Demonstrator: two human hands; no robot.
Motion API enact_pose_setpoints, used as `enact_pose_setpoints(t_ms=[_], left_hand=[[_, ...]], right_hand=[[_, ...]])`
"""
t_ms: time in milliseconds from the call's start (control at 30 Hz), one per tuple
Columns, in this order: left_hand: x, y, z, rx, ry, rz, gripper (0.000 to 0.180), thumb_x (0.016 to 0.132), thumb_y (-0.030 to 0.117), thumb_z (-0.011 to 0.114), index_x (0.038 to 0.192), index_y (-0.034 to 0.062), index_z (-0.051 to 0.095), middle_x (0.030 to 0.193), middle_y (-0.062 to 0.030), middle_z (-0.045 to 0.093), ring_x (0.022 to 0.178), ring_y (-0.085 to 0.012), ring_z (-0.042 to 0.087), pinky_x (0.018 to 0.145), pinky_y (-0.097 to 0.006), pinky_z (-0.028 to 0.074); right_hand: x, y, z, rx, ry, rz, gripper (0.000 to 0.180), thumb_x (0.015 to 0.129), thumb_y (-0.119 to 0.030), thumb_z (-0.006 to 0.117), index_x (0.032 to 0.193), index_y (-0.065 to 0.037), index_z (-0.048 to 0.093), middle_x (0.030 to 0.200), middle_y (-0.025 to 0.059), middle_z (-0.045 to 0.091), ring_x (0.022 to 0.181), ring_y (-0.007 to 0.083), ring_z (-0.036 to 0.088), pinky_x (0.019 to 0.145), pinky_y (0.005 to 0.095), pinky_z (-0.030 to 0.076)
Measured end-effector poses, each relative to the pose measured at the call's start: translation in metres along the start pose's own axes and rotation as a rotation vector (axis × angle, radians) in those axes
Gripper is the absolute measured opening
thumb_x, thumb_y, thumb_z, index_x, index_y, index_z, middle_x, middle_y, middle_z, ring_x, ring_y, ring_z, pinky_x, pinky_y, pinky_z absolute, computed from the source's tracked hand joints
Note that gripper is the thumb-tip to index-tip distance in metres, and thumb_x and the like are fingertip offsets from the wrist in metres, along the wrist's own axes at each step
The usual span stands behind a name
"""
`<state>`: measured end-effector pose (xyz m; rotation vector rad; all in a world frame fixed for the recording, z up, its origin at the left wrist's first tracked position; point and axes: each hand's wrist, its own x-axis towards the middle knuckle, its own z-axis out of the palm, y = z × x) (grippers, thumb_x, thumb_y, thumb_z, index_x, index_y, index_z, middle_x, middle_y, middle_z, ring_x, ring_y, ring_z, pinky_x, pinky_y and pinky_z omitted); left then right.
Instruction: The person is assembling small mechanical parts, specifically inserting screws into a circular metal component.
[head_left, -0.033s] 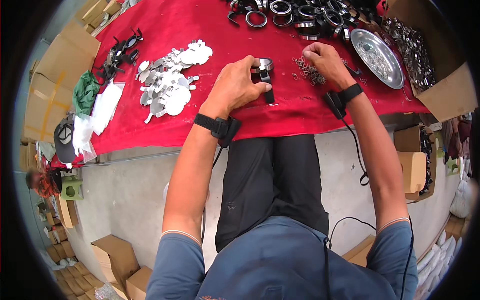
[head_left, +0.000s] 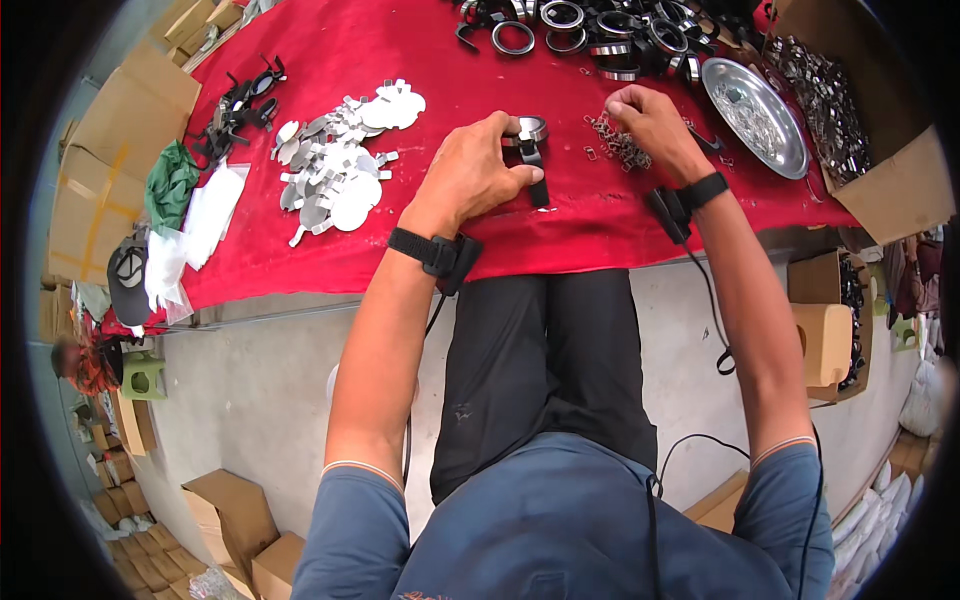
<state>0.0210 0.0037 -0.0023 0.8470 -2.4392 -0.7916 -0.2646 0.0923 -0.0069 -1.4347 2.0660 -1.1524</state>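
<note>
My left hand has its thumb and fingers around a black piece with a silver ring at its upper end. The black strip of this piece points toward me on the red cloth. My right hand is pinched at the fingertips, just over a small heap of wire-like metal clips. Whatever sits in that pinch, if anything, is too small to make out. Left of my left hand lies a spread of flat, round silver discs with tabs.
Black-and-silver rings crowd the far edge of the red cloth. An oval metal tray holds small shiny parts, beside a cardboard box of metal pieces. Black parts, a green bag and white plastic bags lie left.
My right wrist and forearm have shifted very slightly; the fingers stay over the clips. My left hand keeps its hold on the black piece with the silver ring.
</note>
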Motion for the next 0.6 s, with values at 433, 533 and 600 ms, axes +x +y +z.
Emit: enact_pose_setpoints(t_ms=[433, 533, 600], left_hand=[[0.002, 0.003, -0.004, 0.017, 0.008, 0.04, 0.066, 0.083, 0.031, 0.094, 0.133, -0.004, 0.07, 0.111, -0.0244, 0.08, 0.097, -0.0365, 0.077, 0.088, -0.045, 0.06], [0.006, 0.005, -0.003, 0.053, -0.03, 0.007, 0.066, 0.083, 0.032, 0.094, 0.133, -0.0039, 0.07, 0.115, -0.0248, 0.08, 0.105, -0.0385, 0.077, 0.093, -0.047, 0.06], [0.007, 0.004, 0.0, 0.067, -0.02, 0.02, 0.067, 0.083, 0.034, 0.094, 0.133, -0.0026, 0.07, 0.117, -0.0256, 0.079, 0.111, -0.0411, 0.077, 0.097, -0.047, 0.06]], right_hand=[[-0.043, -0.035, 0.02, 0.663, -0.339, 0.287, 0.032, 0.112, -0.008, 0.063, 0.142, 0.003, 0.062, 0.116, 0.0124, 0.075, 0.093, 0.0163, 0.079, 0.077, 0.028, 0.068], [-0.046, -0.037, 0.027, 0.55, -0.329, 0.226, 0.042, 0.11, -0.006, 0.065, 0.15, 0.003, 0.059, 0.117, 0.013, 0.075, 0.093, 0.0159, 0.078, 0.078, 0.0274, 0.068], [-0.048, -0.038, 0.032, 0.398, -0.261, 0.204, 0.05, 0.107, -0.01, 0.071, 0.154, 0.001, 0.058, 0.122, 0.0165, 0.075, 0.096, 0.016, 0.078, 0.077, 0.0251, 0.067]])
